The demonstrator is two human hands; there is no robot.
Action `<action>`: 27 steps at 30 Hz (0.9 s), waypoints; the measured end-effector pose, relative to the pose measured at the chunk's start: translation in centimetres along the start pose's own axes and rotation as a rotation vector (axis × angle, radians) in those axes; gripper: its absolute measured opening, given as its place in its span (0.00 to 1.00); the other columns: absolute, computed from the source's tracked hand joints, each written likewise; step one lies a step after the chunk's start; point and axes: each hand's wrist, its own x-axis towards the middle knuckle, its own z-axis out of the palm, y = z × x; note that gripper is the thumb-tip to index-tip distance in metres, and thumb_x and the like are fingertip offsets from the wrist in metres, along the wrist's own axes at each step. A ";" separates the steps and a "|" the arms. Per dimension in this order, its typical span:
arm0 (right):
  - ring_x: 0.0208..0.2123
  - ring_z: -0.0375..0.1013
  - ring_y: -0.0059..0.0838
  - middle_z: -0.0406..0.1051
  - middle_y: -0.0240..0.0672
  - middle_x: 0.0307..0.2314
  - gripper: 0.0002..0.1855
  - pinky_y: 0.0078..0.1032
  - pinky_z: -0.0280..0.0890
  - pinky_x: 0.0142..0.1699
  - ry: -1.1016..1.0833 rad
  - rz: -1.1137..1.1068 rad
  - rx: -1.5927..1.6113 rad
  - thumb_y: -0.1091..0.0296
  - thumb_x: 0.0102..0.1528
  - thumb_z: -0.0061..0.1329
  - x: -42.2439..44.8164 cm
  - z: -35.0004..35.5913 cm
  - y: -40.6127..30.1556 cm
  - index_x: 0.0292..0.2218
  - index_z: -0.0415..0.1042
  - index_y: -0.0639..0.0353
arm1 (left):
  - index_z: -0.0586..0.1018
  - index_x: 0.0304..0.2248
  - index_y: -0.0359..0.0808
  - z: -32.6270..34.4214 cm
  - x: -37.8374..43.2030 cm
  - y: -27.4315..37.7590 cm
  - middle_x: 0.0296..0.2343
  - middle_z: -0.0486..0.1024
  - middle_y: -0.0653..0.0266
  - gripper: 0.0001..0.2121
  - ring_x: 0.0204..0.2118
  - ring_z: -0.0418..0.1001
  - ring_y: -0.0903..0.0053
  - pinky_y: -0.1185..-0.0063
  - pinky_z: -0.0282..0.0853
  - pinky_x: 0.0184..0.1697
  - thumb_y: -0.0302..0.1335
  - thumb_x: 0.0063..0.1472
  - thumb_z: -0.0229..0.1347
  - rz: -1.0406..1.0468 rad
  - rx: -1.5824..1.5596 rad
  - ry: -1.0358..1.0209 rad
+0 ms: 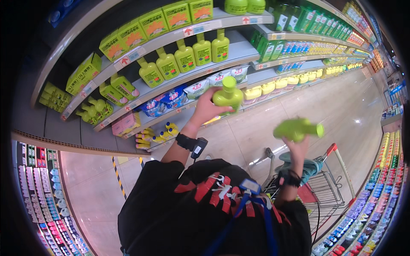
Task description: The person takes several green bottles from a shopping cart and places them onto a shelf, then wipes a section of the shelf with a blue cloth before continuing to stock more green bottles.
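My left hand (208,107) grips a lime-green plastic bottle (228,98) around its body, neck up, in front of the lower shelves. To the right, over the aisle floor, my right hand (297,148) holds another lime-green bottle (296,129), tipped on its side with its cap pointing right; it is slightly blurred. Similar lime-green bottles (184,57) stand in a row on the shelf beyond my left hand. Lime-green boxes (153,23) with orange flower prints line the shelf above them.
A wire shopping cart (331,188) with a teal cloth item (312,166) stands by my right forearm. White and blue bags (197,88) and yellow bottles (278,84) fill lower shelves. Green bottles (320,24) stand farther right. More stocked shelves (362,204) curve along the right side.
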 end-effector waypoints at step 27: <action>0.45 0.64 0.42 0.60 0.49 0.43 0.52 0.31 0.60 0.49 -0.177 -0.342 -0.054 0.59 0.29 0.69 41.5 23.2 9.2 0.49 0.51 0.68 | 0.70 0.43 0.30 7.5 21.0 -6.6 0.35 0.74 0.59 0.26 0.39 0.73 0.74 0.78 0.68 0.42 0.23 0.42 0.65 -0.083 0.059 0.464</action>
